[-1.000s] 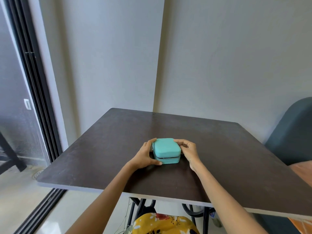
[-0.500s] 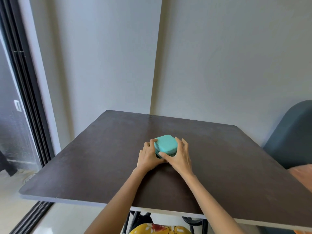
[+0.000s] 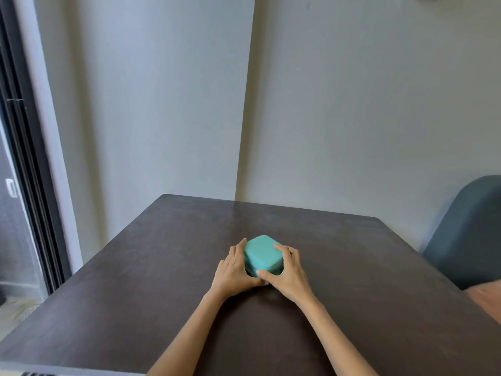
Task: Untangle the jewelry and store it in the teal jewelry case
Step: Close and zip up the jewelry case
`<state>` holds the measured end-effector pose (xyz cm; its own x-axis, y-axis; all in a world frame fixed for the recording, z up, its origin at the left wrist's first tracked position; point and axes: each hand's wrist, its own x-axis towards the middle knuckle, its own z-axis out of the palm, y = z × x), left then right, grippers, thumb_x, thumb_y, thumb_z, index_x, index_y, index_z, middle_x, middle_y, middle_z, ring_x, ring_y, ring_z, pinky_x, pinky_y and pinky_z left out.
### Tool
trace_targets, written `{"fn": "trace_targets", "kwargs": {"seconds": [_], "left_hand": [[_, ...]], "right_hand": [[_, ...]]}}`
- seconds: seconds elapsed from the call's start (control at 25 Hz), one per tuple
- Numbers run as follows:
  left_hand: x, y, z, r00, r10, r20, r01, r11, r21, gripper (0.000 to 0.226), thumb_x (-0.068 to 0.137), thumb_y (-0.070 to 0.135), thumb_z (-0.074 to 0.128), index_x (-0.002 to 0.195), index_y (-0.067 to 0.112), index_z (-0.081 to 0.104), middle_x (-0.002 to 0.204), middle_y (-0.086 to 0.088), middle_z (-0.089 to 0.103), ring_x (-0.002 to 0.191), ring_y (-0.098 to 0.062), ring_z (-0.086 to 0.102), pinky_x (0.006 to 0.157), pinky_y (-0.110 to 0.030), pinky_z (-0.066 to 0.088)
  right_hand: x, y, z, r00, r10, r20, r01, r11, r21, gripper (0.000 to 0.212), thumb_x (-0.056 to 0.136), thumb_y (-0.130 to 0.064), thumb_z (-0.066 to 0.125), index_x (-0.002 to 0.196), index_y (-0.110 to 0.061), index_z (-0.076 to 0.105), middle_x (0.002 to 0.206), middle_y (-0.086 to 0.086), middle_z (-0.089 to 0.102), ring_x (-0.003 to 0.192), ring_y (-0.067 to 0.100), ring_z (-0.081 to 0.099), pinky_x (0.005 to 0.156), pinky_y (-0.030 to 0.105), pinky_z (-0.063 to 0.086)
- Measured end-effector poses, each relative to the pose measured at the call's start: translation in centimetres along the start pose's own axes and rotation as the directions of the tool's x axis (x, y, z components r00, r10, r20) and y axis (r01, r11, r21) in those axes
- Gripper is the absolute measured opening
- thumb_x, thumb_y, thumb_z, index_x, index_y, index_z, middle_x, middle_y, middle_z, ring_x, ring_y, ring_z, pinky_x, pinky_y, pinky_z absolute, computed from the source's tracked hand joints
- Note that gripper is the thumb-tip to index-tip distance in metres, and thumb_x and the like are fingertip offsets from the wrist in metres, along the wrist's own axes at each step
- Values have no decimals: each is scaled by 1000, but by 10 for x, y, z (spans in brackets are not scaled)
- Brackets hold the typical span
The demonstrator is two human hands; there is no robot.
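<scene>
A small teal jewelry case (image 3: 262, 253) with rounded corners sits closed near the middle of the dark brown table (image 3: 162, 280), turned so one corner points toward me. My left hand (image 3: 233, 270) grips its left side, fingers curled along the edge. My right hand (image 3: 288, 274) grips the right side, with the thumb pressed on the near corner and the fingers over the far right edge. No jewelry is in view.
Grey walls meet in a corner just behind the table's far edge. A dark teal chair back (image 3: 466, 234) stands at the right. A sliding door frame (image 3: 29, 172) runs down the left, beside the table's left edge.
The case has been rotated from square-on to corner-on. My right hand slid from the case's far right side round to its near corner, and the view has shifted closer over the table.
</scene>
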<state>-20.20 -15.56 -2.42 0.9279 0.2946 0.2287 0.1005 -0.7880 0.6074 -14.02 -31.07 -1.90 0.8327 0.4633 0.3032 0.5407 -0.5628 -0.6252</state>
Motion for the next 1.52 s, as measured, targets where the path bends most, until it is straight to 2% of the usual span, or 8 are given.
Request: {"fn": "trace_targets", "kwargs": {"seconds": [0.16,0.32,0.64,0.76,0.92,1.12,1.24,1.52], "left_hand": [[6,-5,-9,992,5,125,7,995,-96,110,71,46,75,151,23,4,150,-1,25,134,-20,36,108,-32,31],[16,-17,-30,976,-30,217,126,886,-446,69,88,0,53,148,17,22,143,-14,41,78,-11,57,63,-11,46],[44,-33,-31,986,9,168,52,932,-358,39,95,8,47,131,22,54,125,5,60,53,-9,51,36,-20,40],[51,-31,-32,989,8,147,33,961,-275,32,93,7,48,118,20,65,111,1,67,72,-14,65,54,-29,56],[54,-29,-30,985,-48,166,83,974,-210,22,95,12,49,109,18,65,78,5,60,46,-10,45,33,-18,37],[57,-25,-33,977,-29,209,39,998,-41,12,95,13,45,101,19,54,101,2,58,74,-15,54,58,-24,46],[52,-28,-27,997,18,74,-12,996,-92,12,91,10,52,92,21,57,103,3,66,93,-16,61,83,-35,52],[24,-27,-21,981,-103,-165,57,964,-258,10,86,14,63,86,13,73,84,8,69,74,-3,59,72,-15,45]], "right_hand": [[3,8,-6,997,-24,67,23,1000,19,87,70,-49,76,140,-31,29,139,-7,24,129,9,33,96,28,40],[9,14,-11,994,-47,97,47,999,-6,83,72,-45,75,140,-32,29,138,-7,24,122,7,33,96,28,40],[17,20,-12,988,-85,131,84,996,11,80,73,-41,76,138,-31,31,135,-10,24,122,5,31,96,23,34],[18,22,-11,987,-93,134,91,996,16,80,73,-42,76,138,-31,31,136,-8,24,122,5,29,98,25,34],[17,23,-10,987,-100,125,99,995,10,80,74,-41,76,139,-30,30,137,-7,24,120,4,29,97,23,33],[17,22,-10,989,-88,120,88,996,3,80,74,-42,75,139,-30,30,139,-5,24,123,7,30,99,26,36],[16,21,-10,992,-72,102,73,997,-7,80,73,-43,75,139,-30,30,138,-6,25,124,9,31,98,28,38],[15,15,-8,998,-28,57,31,998,-51,79,72,-45,75,136,-30,32,135,-6,26,125,12,35,93,31,41]]}}
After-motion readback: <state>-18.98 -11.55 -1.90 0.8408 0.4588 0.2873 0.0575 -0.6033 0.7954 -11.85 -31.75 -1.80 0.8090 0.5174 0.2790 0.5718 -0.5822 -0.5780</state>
